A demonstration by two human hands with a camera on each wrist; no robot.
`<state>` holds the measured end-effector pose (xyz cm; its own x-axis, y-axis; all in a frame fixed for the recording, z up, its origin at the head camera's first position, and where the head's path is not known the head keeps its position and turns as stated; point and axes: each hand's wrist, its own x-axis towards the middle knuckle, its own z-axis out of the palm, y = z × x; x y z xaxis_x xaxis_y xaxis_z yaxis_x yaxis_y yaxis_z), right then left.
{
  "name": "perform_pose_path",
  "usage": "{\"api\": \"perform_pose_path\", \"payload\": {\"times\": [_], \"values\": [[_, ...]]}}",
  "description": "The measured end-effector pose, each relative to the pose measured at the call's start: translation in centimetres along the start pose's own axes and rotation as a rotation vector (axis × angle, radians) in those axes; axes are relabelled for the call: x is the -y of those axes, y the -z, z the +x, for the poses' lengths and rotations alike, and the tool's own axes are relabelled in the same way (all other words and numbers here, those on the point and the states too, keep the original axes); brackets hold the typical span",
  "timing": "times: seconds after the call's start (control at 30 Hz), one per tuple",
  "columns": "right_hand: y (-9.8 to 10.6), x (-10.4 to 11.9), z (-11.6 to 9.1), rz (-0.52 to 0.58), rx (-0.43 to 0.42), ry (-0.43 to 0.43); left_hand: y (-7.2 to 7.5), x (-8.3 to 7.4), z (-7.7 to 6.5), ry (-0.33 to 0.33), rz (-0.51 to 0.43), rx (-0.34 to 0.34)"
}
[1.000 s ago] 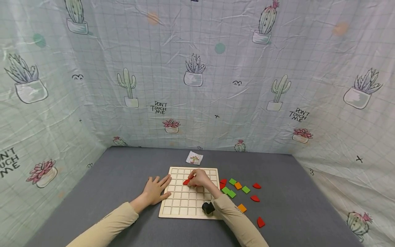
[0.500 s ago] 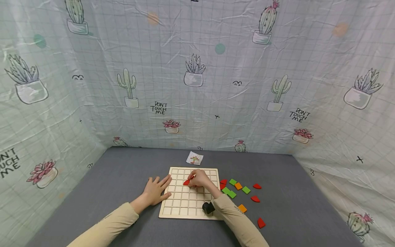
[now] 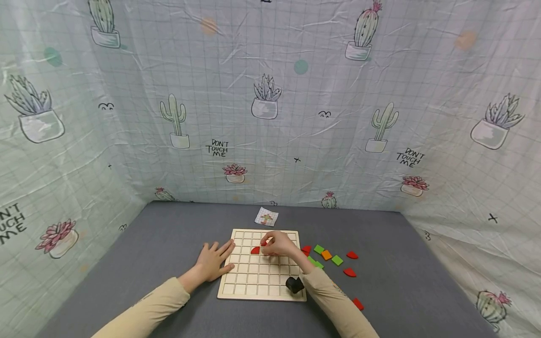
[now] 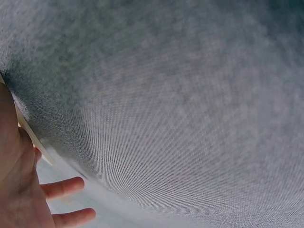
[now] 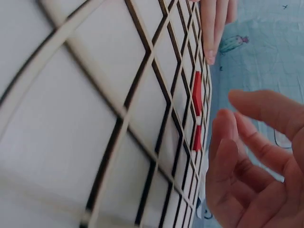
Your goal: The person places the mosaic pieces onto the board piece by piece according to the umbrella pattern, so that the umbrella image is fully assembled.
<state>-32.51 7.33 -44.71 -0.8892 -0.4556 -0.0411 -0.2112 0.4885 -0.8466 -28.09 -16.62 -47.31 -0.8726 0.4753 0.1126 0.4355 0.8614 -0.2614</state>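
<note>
My left hand [image 3: 210, 260] lies spread at the left edge of the pale wooden grid board [image 3: 241, 277], fingertips on its rim. Over the upper middle of the board is my right hand [image 3: 281, 244], its fingers loosely bent. The right wrist view shows a gap between thumb and fingers and nothing held. A red quarter-round tile [image 3: 255, 250] sits in a board cell just left of the right fingertips. Another red tile [image 3: 264, 243] is partly covered by that hand. Both red tiles [image 5: 197, 95] appear set in the grid in the right wrist view.
Right of the board lie loose red tiles [image 3: 349, 272], green tiles [image 3: 336, 260] and an orange tile [image 3: 326, 255]. A small card with a coloured pattern [image 3: 266, 217] lies behind the board. A black wrist camera [image 3: 294, 285] overlaps the board's lower right. Patterned cloth [image 3: 296, 178] walls the table.
The right hand has let go of the red tile and drawn back slightly to the right, its forearm now covering the lower orange tile. The left hand has stayed still.
</note>
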Motion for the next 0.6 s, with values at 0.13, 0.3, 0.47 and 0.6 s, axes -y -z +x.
{"api": "perform_pose_path", "payload": {"times": [0.13, 0.3, 0.47, 0.6], "values": [[1.1, -0.5, -0.9, -0.023, 0.017, 0.05, 0.0, 0.0, 0.0, -0.003, 0.014, -0.003], [2.8, -1.0, -2.4, -0.062, -0.017, 0.075, -0.1, 0.1, 0.1, -0.004, 0.012, 0.002], [4.5, -1.7, -4.2, -0.078, -0.027, 0.072, -0.2, 0.2, 0.1, -0.011, -0.018, 0.002], [5.8, -2.4, -5.7, -0.095, -0.022, 0.066, -0.1, 0.2, 0.0, -0.016, -0.02, -0.004]]}}
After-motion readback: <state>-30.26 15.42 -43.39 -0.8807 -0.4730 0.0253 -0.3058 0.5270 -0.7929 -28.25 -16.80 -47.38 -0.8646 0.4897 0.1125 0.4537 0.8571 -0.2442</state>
